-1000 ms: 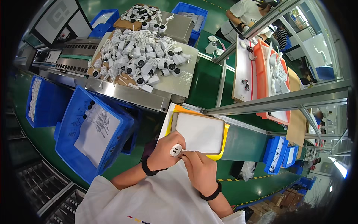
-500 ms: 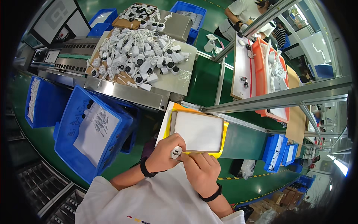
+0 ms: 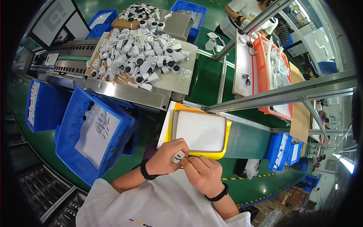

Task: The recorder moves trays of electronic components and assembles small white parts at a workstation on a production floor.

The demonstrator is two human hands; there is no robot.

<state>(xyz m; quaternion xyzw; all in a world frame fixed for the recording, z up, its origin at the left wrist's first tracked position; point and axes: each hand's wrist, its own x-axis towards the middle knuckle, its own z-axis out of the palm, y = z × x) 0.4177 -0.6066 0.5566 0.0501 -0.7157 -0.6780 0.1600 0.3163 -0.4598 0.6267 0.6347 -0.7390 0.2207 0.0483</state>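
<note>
My left hand (image 3: 165, 156) is closed around a small white plug-like device (image 3: 178, 156) with dark slots in its end face. My right hand (image 3: 205, 173) has its fingers pinched together right beside that end, touching or almost touching it. Whatever lies between those right fingertips is hidden or too small to make out. Both hands are just in front of my chest, at the near edge of a shallow tray (image 3: 200, 130) with a whitish bottom, which rests on a yellow tray (image 3: 225, 143).
A big heap of white corded devices (image 3: 140, 56) covers the bench at the far left. Blue bins (image 3: 72, 145) stand to my left. A metal rail (image 3: 280, 94) crosses at the right, beyond it an orange crate (image 3: 263, 72). Another person (image 3: 242, 11) works at the far right.
My right fingertips have moved slightly left, closer to the device's slotted end. My left hand keeps its hold on it. The whole view has shifted a little.
</note>
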